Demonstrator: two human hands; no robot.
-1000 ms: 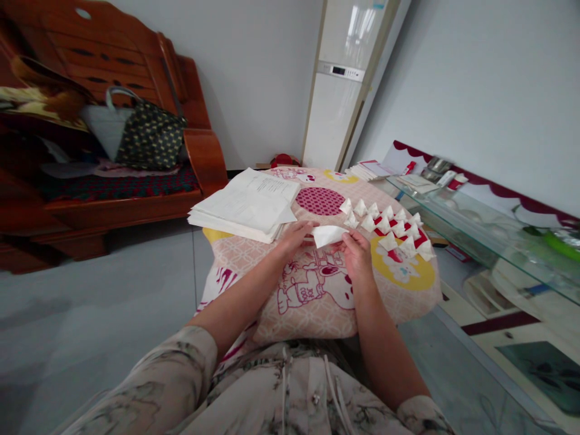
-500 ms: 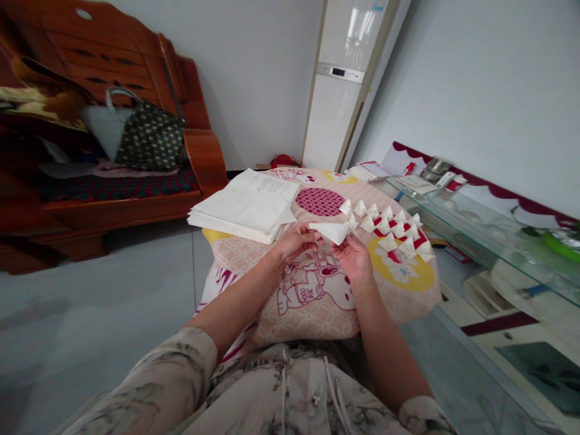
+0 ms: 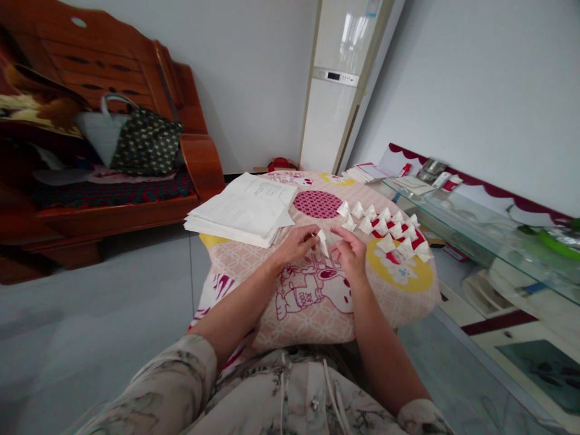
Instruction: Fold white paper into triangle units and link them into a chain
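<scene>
My left hand (image 3: 298,243) pinches a small folded piece of white paper (image 3: 322,243) above the patterned tablecloth (image 3: 272,320). Just right of the paper is my right hand (image 3: 350,249), its fingers apart and the index finger stretched toward the fold; whether a fingertip touches it I cannot tell. Several small pointed white paper pieces (image 3: 381,227) stand in rows on the cloth beyond my right hand, some on a red patch. A stack of white paper sheets (image 3: 244,205) lies behind my left hand, the top sheet partly printed.
A glass shelf (image 3: 480,232) with cups and boxes runs along the right of the table. At the left stands a wooden sofa (image 3: 199,163) holding a dark patterned bag (image 3: 147,142). A tall white cabinet-like air conditioner (image 3: 333,115) stands behind the table.
The paper between my hands has gone from a wide flat triangle to a smaller, narrower upright fold. My right hand has let go of its end and opened its fingers.
</scene>
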